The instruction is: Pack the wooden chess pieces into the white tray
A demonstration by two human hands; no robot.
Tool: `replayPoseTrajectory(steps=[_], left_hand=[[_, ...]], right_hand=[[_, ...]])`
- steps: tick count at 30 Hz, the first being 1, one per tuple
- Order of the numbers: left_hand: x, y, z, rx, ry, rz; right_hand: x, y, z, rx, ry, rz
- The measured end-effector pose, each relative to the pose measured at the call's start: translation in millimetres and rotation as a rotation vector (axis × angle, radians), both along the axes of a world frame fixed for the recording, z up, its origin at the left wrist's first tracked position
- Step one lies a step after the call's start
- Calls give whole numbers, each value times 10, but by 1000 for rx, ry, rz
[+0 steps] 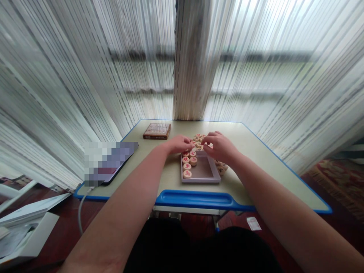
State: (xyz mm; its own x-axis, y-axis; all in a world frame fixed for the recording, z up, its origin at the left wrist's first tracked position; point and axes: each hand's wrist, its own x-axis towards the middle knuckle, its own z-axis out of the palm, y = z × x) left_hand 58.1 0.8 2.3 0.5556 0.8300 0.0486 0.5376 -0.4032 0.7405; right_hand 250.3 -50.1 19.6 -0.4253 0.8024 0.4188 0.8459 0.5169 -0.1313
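Observation:
A shallow open box (200, 181) stands on the table with several round wooden Chinese chess pieces (187, 174) along its left side, their red characters facing up. My left hand (179, 143) is at the box's far left corner, its fingertips closed on a red-marked Chinese chess piece (193, 143). Over the loose pieces (198, 138) beyond the box reaches my right hand (218, 146), thumb and fingers curved and apart; pieces show beneath them. More black-marked pieces (222, 168) lie against the box's right side, partly hidden by my right forearm.
On the pale table (261, 170) with a blue rim, a flat brown box (157, 131) lies at the far left. A phone or tablet (116, 163) with a white cable (81, 212) rests near the left edge. A blue tray groove (196, 198) runs along the front.

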Motion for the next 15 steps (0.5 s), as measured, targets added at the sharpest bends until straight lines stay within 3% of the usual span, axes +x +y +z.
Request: replayPoseTrajectory(steps=[3, 7, 10, 15], left_hand=[[6, 9, -13, 2, 7, 15], [27, 41, -20, 23, 23, 60], [38, 72, -22, 83, 44, 109], [22, 83, -33, 144, 78, 111]], right_hand=[[3, 82, -84, 15, 21, -44], [-64, 163, -204, -73, 31, 109], [-97, 194, -225, -160, 69, 141], [-23, 281, -227, -195, 242, -54]])
